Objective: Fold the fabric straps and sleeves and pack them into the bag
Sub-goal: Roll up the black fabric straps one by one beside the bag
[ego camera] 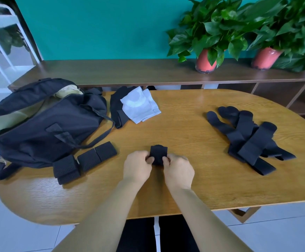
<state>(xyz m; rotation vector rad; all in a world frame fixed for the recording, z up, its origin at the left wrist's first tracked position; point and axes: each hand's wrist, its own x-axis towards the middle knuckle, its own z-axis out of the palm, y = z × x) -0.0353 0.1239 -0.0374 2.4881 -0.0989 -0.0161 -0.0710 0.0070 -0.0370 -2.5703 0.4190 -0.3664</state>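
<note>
Curled fingers of the left hand and the right hand pinch the near edge of a small black strap, one hand at each side. The strap is already doubled into a compact square and lies on the wooden worktop, well to the right of the open bag. Just in front of the bag, three folded straps sit in a row, touching or nearly touching it. Behind the bag's right end lie white sleeves, resting partly on a dark fabric piece. Far to the bag's right, across the worktop, a loose pile of straps waits unfolded. The bag's mouth gapes, showing pale lining (whether anything is inside cannot be seen). By this showing, folding is partly done, with the pile remaining and the folded pieces not yet packed.
</note>
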